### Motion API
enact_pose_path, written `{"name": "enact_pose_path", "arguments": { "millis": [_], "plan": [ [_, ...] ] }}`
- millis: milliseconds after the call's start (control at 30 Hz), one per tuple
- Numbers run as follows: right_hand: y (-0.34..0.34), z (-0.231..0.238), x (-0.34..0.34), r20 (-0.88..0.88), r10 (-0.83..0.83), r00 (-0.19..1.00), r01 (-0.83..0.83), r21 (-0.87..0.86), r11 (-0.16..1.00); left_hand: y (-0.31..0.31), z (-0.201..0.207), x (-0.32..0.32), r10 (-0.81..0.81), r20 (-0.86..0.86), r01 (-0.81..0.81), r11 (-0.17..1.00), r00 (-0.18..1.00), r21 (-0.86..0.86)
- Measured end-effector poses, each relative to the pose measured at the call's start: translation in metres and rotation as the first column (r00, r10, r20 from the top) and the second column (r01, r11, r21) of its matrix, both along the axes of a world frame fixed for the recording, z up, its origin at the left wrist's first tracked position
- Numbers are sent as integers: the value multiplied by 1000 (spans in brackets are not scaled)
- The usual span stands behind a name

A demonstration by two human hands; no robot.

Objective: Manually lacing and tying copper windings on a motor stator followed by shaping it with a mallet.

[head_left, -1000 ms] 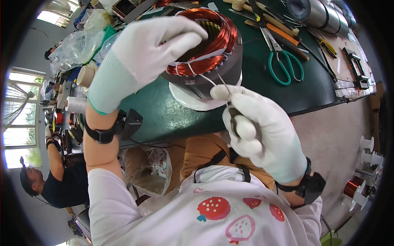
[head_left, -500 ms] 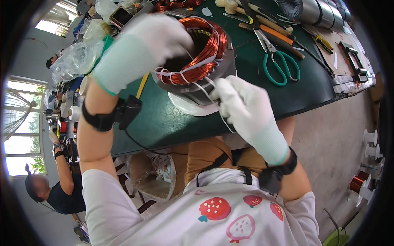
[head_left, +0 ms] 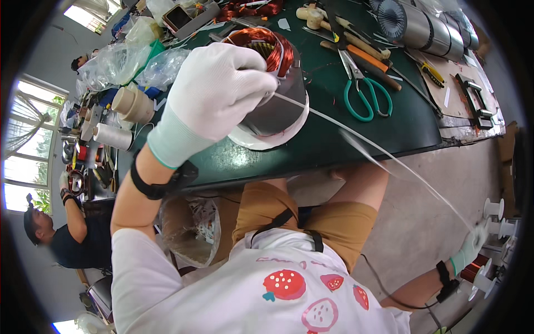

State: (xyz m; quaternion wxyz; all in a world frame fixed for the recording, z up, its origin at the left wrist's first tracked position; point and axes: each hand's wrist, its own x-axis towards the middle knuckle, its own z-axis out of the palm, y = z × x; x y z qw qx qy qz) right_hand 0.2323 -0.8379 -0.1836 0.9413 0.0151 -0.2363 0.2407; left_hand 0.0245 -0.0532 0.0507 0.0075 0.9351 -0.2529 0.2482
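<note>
A motor stator with a dark grey core (head_left: 276, 116) stands on a white round base (head_left: 261, 143) at the bench's near edge. Red-brown copper windings (head_left: 283, 54) rise from its top. My left hand (head_left: 219, 83), in a white glove, is closed in a pinch on white cord (head_left: 389, 156) beside the windings and hides part of them. The cord runs taut to the far right, where my gloved right hand (head_left: 470, 246) grips it with the arm stretched out. A second, blurred length of cord (head_left: 359, 145) hangs just below the taut one.
Teal-handled scissors (head_left: 361, 97), a mallet (head_left: 314, 16) and orange-handled tool (head_left: 366, 49) lie right of the stator. Metal cylinders (head_left: 417, 28) stand behind. White spools (head_left: 494, 207) are near my right hand. A thread cone (head_left: 114, 136) and co-worker (head_left: 83, 228) are at left.
My right hand has swung from beside the stator far out to the right, drawing the cord long and straight. My left hand has moved right and down, to the front of the windings.
</note>
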Motion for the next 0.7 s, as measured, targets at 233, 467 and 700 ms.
{"name": "enact_pose_path", "arguments": {
  "millis": [233,467,700],
  "plan": [
    [471,105,-106,-2,-170,985,72,-901,427,-47,-51,-34,-35,-198,-46,918,980,-393],
    [569,167,-134,15,468,883,-279,-786,552,-11,-40,-48,84,42,-82,995,996,-63],
    [613,144,-169,468,123,875,269,-680,682,33,-14,-6,124,-354,-197,964,927,-177]
  ]
}}
